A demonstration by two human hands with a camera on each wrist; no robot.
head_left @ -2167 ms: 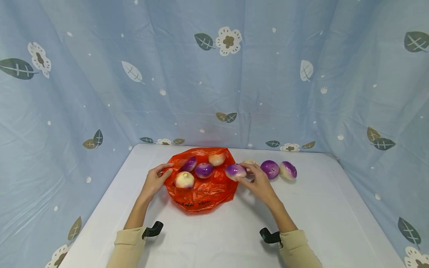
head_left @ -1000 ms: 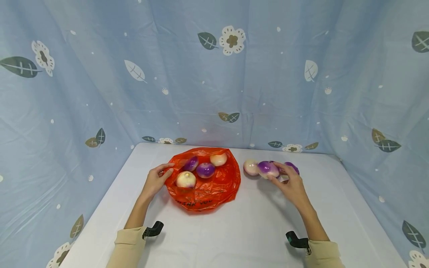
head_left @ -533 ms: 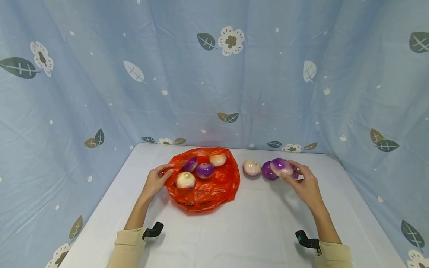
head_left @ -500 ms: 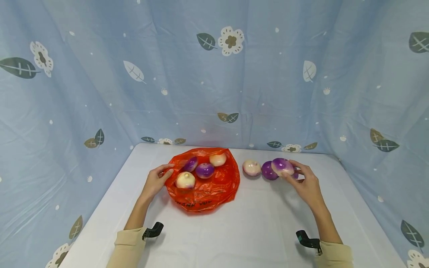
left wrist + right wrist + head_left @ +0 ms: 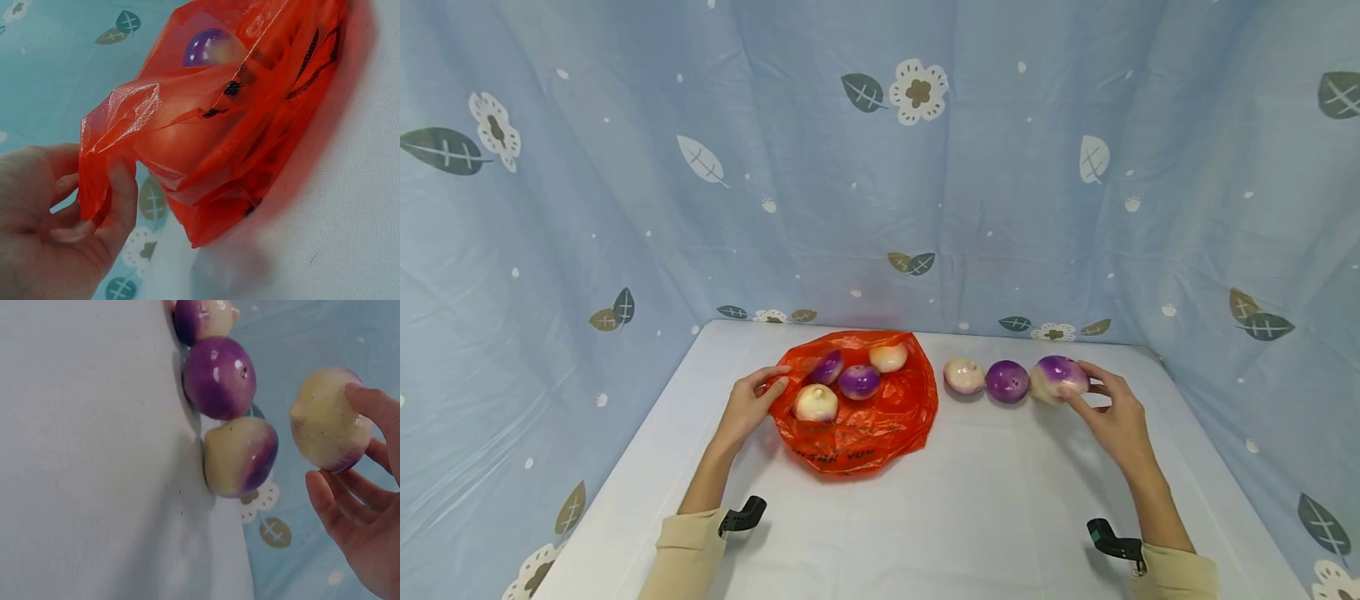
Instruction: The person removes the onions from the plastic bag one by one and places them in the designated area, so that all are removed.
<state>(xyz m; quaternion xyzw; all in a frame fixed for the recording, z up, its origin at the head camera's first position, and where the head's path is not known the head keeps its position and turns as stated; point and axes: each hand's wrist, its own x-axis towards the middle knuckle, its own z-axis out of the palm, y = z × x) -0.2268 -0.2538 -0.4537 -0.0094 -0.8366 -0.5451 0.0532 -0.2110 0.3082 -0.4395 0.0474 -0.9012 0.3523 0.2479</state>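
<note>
My left hand (image 5: 750,407) pinches the left rim of a red plastic bag (image 5: 868,433) with dark lettering. In the left wrist view, thumb and fingers hold a fold of the bag (image 5: 181,144). Several purple-and-white turnips lie in its mouth, among them a purple one (image 5: 859,382) and a pale one (image 5: 815,403). My right hand (image 5: 1116,417) grips another turnip (image 5: 328,419) between thumb and fingers, raised above the table. Below it, at the right end of a row, sits a turnip (image 5: 240,456) that it partly hides in the head view.
In the same row stand a purple turnip (image 5: 1007,382) and a pale turnip (image 5: 964,377), to the right of the bag. All rest on a white-covered table (image 5: 940,517). A blue patterned curtain (image 5: 880,167) hangs around its back and sides.
My right hand has carried the turnip rightward from beside the bag, along the row to its right end. The turnips passed over are uncovered again. My left hand stays at the bag's rim.
</note>
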